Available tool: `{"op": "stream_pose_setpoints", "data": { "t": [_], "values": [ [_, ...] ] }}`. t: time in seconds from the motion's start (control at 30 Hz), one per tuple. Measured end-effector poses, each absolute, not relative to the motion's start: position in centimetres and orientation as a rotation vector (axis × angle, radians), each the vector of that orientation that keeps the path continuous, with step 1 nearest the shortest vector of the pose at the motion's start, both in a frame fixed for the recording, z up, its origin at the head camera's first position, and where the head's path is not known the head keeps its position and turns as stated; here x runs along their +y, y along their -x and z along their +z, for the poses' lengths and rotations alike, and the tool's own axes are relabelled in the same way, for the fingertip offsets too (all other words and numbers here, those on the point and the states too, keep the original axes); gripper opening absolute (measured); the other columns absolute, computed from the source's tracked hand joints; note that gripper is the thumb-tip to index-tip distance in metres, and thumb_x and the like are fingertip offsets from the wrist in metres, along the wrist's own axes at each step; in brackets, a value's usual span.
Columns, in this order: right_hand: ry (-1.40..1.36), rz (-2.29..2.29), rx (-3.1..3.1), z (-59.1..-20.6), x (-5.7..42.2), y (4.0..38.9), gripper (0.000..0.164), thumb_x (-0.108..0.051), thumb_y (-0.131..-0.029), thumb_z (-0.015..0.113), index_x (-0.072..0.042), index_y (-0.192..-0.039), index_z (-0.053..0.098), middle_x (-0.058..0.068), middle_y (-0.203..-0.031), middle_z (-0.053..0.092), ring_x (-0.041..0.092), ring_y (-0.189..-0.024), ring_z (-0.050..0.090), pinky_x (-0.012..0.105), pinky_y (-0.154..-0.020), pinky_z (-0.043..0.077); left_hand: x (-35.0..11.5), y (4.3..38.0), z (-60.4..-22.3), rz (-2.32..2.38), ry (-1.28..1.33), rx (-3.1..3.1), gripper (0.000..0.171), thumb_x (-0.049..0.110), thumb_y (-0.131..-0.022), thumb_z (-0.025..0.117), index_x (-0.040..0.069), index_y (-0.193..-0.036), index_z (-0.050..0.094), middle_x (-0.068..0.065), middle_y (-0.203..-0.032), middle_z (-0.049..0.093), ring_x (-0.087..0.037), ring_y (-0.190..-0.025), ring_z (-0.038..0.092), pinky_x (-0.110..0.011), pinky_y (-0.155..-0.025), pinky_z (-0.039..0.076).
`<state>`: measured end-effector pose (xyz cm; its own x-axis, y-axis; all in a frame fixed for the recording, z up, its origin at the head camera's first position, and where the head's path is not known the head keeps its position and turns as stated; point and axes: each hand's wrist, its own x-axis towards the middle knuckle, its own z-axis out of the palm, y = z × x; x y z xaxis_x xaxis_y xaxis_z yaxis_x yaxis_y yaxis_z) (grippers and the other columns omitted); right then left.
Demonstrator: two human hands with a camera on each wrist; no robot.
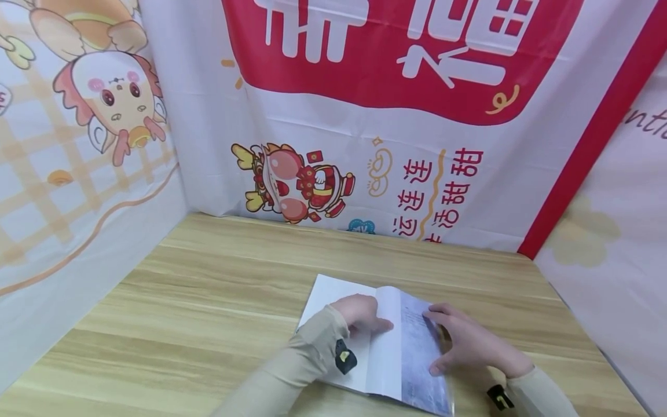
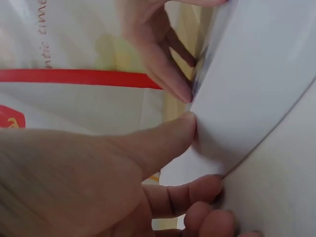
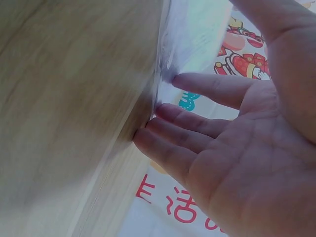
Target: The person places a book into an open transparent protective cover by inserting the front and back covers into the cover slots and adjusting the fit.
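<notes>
An open book (image 1: 385, 382) lies on the wooden table, with a white page (image 1: 325, 289) on its left, a white folded strip (image 1: 385, 359) in the middle and a grey-blue printed sheet (image 1: 419, 359) on the right. My left hand (image 1: 359, 311) rests over the white page, its straight thumb pressing the strip and its other fingers bent near the crease in the left wrist view. At the printed sheet's outer edge is my right hand (image 1: 466, 341), fingers and thumb spread apart. In the right wrist view, its fingertips (image 3: 165, 111) touch near a shiny, clear edge.
The wood-grain table (image 1: 182, 313) extends left of and behind the book. A white and red printed cloth (image 1: 365, 133) hangs at the back. Printed cloths also stand at the left (image 1: 88, 174) and right (image 1: 620, 260) sides.
</notes>
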<state>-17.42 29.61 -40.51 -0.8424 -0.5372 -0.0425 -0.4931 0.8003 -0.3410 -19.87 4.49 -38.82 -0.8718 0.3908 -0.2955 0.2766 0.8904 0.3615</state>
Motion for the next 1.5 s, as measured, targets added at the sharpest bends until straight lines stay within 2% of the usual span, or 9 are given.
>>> {"op": "stream_pose_setpoints", "data": {
  "t": [0.13,0.27,0.47,0.6,0.87,1.13,1.33,1.5],
  "values": [
    [0.726,-0.493,2.821,-40.4,29.4,17.5,0.109,-0.066,-0.057,0.076,0.0,-0.138,0.045,0.017,-0.139,0.038,0.034,-0.123,0.041,0.05,-0.097,0.038,4.1,20.0,-38.3,0.432,-0.515,2.622,0.053,0.051,-0.086,0.063,0.014,-0.056,0.041,0.003,-0.042,0.034,-0.009,-0.036,0.03,-0.023,-0.036,0.024],
    [0.693,-0.485,2.818,-40.6,29.3,17.6,0.11,-0.067,-0.056,0.076,0.0,-0.138,0.044,0.016,-0.139,0.038,0.033,-0.123,0.041,0.05,-0.097,0.038,4.1,19.7,-38.0,0.429,-0.523,2.625,0.052,0.051,-0.084,0.065,0.014,-0.056,0.041,0.004,-0.04,0.033,-0.008,-0.035,0.028,-0.022,-0.035,0.022],
    [0.698,-0.487,2.83,-40.7,29.2,17.7,0.112,-0.067,-0.055,0.076,0.001,-0.138,0.044,0.015,-0.138,0.039,0.031,-0.122,0.042,0.049,-0.097,0.038,4.3,19.4,-38.3,0.458,-0.507,2.67,0.045,0.049,-0.083,0.068,0.012,-0.066,0.048,0.003,-0.044,0.036,-0.01,-0.037,0.031,-0.022,-0.035,0.024],
    [0.695,-0.492,2.824,-40.8,29.3,17.7,0.112,-0.067,-0.054,0.076,0.0,-0.138,0.044,0.015,-0.138,0.039,0.031,-0.122,0.042,0.05,-0.097,0.038,4.5,19.3,-38.5,0.44,-0.514,2.701,0.042,0.048,-0.083,0.068,0.011,-0.072,0.053,0.0,-0.052,0.045,-0.011,-0.04,0.036,-0.023,-0.037,0.028],
    [0.732,-0.51,2.838,-40.8,29.6,17.5,0.11,-0.064,-0.055,0.078,0.001,-0.137,0.045,0.016,-0.138,0.039,0.032,-0.122,0.041,0.047,-0.098,0.037,5.1,19.0,-38.3,0.337,-0.562,2.779,0.04,0.049,-0.082,0.068,0.01,-0.081,0.059,-0.001,-0.067,0.054,-0.014,-0.057,0.049,-0.027,-0.049,0.038],
    [0.734,-0.506,2.857,-40.7,29.5,17.3,0.109,-0.061,-0.054,0.08,0.002,-0.136,0.046,0.02,-0.138,0.039,0.036,-0.123,0.04,0.05,-0.099,0.035,5.7,18.6,-38.4,0.242,-0.549,2.863,0.041,0.051,-0.08,0.07,0.011,-0.081,0.063,0.0,-0.071,0.057,-0.014,-0.063,0.051,-0.029,-0.055,0.043],
    [0.718,-0.492,2.831,-40.7,29.2,17.5,0.109,-0.063,-0.055,0.078,0.001,-0.137,0.046,0.019,-0.14,0.038,0.035,-0.124,0.04,0.05,-0.099,0.035,5.3,19.0,-38.9,0.295,-0.559,2.827,0.041,0.05,-0.08,0.07,0.01,-0.081,0.062,0.0,-0.07,0.055,-0.014,-0.061,0.05,-0.028,-0.052,0.04],
    [0.717,-0.483,2.81,-40.6,29.0,17.5,0.107,-0.064,-0.057,0.077,0.001,-0.137,0.046,0.02,-0.141,0.036,0.036,-0.125,0.039,0.051,-0.099,0.035,4.6,19.3,-38.8,0.412,-0.536,2.701,0.041,0.049,-0.083,0.068,0.01,-0.075,0.057,0.0,-0.058,0.048,-0.013,-0.046,0.041,-0.026,-0.042,0.033]
  ]
}}
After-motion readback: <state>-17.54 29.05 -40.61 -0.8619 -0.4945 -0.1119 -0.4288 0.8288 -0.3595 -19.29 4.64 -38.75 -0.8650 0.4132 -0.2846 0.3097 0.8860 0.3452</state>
